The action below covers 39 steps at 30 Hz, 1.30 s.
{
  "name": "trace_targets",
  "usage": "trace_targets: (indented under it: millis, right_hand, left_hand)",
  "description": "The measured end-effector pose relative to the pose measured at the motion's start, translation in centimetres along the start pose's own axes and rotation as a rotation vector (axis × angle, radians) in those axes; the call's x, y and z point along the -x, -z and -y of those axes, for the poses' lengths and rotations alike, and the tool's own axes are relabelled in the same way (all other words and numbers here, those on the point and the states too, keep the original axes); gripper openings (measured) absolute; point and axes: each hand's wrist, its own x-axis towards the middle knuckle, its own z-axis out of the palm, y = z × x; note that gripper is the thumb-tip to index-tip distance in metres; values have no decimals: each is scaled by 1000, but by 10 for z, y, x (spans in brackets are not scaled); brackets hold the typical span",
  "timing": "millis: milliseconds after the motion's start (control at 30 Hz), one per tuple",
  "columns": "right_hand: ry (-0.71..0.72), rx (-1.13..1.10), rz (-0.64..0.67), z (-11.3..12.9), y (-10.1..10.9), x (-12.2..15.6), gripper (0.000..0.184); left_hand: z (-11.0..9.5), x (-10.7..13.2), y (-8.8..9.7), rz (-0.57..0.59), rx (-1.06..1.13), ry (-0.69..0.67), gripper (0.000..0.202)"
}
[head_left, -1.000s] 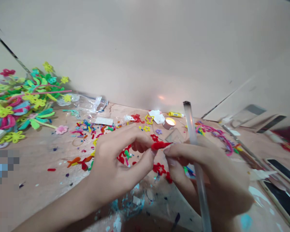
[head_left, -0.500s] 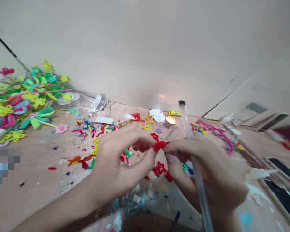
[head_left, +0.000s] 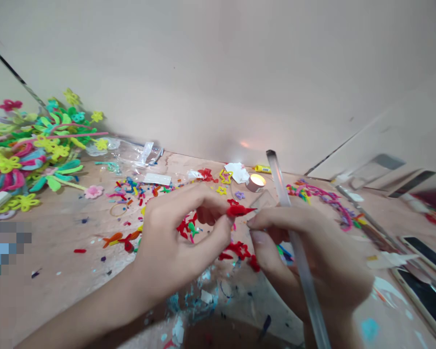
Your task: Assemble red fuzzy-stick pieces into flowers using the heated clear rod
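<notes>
Thumb and forefinger of my left hand (head_left: 185, 237) pinch a small red fuzzy pipe-cleaner piece (head_left: 239, 210), whose pointed tip faces right. My right hand (head_left: 308, 257) is closed around a long translucent glue stick (head_left: 301, 257), dark at its upper end and slanting up and left. Its thumb and forefinger are pressed together just right of the red tip, apart from it; whether anything tiny is between them I cannot tell. Below lie red star-shaped pieces (head_left: 242, 250). Behind the hands burns a small tealight candle (head_left: 256, 182).
Pipe-cleaner flowers (head_left: 54, 145) are heaped at the left by the wall. Coloured scraps (head_left: 131, 189) and a clear plastic bag (head_left: 134, 154) lie beyond my left hand. At right are a pink pipe-cleaner strand (head_left: 330, 198), a white-nozzled bottle (head_left: 388, 260) and a phone (head_left: 421, 300).
My right fingertips have come off the red piece and moved slightly away, so its pointed tip shows. My left hand has shifted a little left and still pinches it.
</notes>
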Motion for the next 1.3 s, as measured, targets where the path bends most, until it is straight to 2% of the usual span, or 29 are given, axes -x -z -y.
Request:
trace_targets:
  millis: [400,667,1100,1200,1300]
  right_hand:
    - [-2,-35,43,2,-1,-4,29]
    - [-14,-17,-19,6,3,-1,26]
    - [26,74,55,2,0,-5,23]
    - [35,70,56,1,0,-5,21]
    - [-21,13,47,1,-1,-3,22]
  left_hand:
    - [0,3,-2,24,-47,-58,18]
    - [1,2,1,-34,-76,10,16]
    - [-1,5,-2,39,-197,-155,16]
    - [0,4,-2,39,-225,-172,16]
    - [0,3,-2,39,-224,-146,17]
